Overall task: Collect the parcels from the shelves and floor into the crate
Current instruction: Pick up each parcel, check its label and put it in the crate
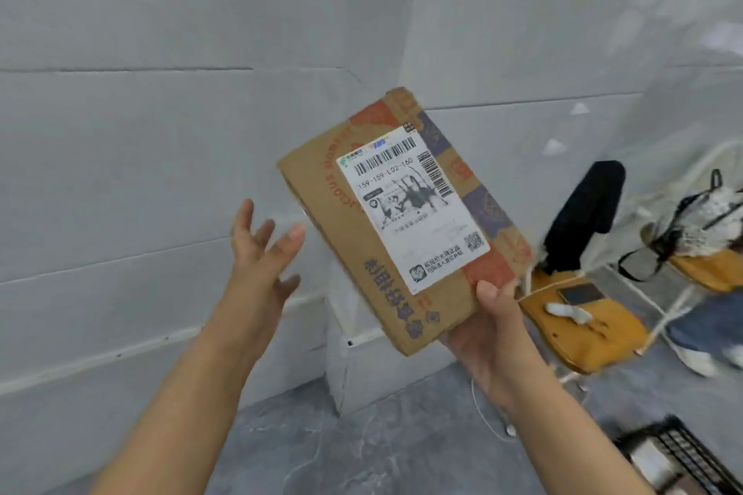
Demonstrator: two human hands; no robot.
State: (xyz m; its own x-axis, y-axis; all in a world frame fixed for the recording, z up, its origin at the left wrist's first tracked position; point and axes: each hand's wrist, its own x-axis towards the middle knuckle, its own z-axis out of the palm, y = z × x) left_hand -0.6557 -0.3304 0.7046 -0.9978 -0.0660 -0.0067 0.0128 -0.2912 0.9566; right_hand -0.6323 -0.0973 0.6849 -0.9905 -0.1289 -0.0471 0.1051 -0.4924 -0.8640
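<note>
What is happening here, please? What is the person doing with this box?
A person holds a flat cardboard parcel up in the air with the right hand, which grips its lower corner; the shipping label faces the camera. The left hand is open, fingers spread, close to the parcel's left edge. A black crate shows on the floor at the lower right. The parcel is not yet in it.

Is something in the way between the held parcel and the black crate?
Nothing visible is. The right hand holds the parcel in open air; the crate sits on the floor lower right, partly out of frame.
</note>
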